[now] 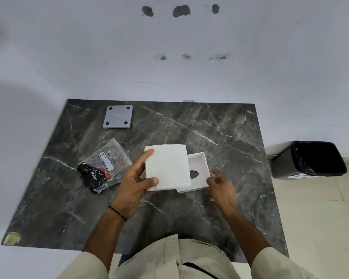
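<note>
White on dark stone: the left hand [133, 184] grips a white rectangular stack of soft tissue paper [166, 168], thumb on the near edge and fingers curled over the far corner. That keeps the floppy block flat and square. It's held just above the table, overlapping a white square box with an oval slot [198, 164], which looks like a dispenser shell lying slot-side up, smooth and hard-walled. By the look of it, the paper is bound for that box.

The right hand [222, 188] hovers just beside the box's right edge with loose, slightly spread fingers. It's blurred and grips nothing that shows, and is probably placed to steady the shell.

Further back on the dark grey veined marble-look tabletop [220, 133] lies a matte grey square plate with four black round pads [118, 117], perhaps the box's base, parked out of the way. A crinkly clear plastic packet [107, 168] with something black and printed inside lies to the left. A black lined bin [308, 158] stands on the floor to the right.
</note>
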